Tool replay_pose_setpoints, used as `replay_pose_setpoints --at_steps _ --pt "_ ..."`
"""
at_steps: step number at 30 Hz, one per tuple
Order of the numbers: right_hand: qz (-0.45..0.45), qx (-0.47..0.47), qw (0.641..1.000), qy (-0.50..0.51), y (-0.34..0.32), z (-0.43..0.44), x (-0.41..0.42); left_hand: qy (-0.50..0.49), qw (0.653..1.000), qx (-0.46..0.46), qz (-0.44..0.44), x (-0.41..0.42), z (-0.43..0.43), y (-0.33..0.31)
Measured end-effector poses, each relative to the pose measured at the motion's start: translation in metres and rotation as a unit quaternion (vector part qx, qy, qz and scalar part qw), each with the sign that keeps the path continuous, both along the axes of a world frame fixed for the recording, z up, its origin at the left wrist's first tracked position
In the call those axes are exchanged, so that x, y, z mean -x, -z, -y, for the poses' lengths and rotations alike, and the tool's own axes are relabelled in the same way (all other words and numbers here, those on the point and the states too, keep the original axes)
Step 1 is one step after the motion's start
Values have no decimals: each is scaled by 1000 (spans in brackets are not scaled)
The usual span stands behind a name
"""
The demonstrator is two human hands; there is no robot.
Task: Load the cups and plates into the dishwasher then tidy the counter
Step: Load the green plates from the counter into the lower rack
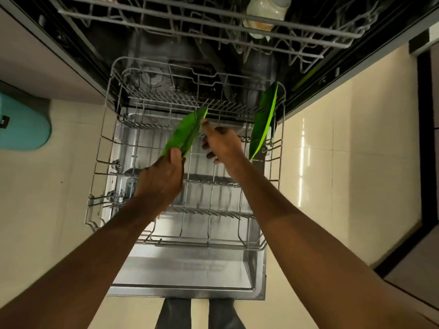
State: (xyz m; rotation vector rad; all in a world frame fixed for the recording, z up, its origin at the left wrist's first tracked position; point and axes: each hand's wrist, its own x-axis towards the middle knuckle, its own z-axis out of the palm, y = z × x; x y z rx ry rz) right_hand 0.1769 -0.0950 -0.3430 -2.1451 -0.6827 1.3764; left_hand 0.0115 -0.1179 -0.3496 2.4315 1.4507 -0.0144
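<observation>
Cream floor tiles surround an open dishwasher, whose lower rack is drawn out over the lowered door. Above the lower rack, the upper rack carries one pale cup, mouth down. A teal object sits on the floor well to the left of the lower rack.

The left hand is clamped on the near edge of a green plate, thumb on its face. The plate is held on edge and tilted over the middle of the lower rack, toward its back rows of tines. The right hand is slack, its forefinger stretched to the plate's far rim and the other fingers loosely bent, holding nothing. A second green plate stands on edge against the right wall of the lower rack.

The plate looks thin, stiff and light, probably plastic or melamine, so one hand should carry it easily. It is unlikely to break if it drops. The glossy face could be slippery, so the rim is the best place to pinch, thumb on one face and fingers behind. A fingertip at the opposite edge can steer it between two tines.
</observation>
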Motion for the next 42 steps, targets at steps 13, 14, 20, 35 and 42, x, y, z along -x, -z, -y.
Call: replay_pose_setpoints --at_steps 13,14,20,35,42 --pt "135 -7 988 -75 -3 -17 -39 76 994 5 76 8 -11 0" --pt "140 -8 988 -68 -5 -16 -52 57 995 23 84 14 -12 2" --pt "240 7 966 -99 -13 -13 -111 -24 989 95 107 41 -14 20" --pt "286 59 948 -126 12 -39 -143 -83 979 128 133 29 8 39" --pt "295 58 948 -102 31 -50 -144 -84 976 139 143 26 11 44"
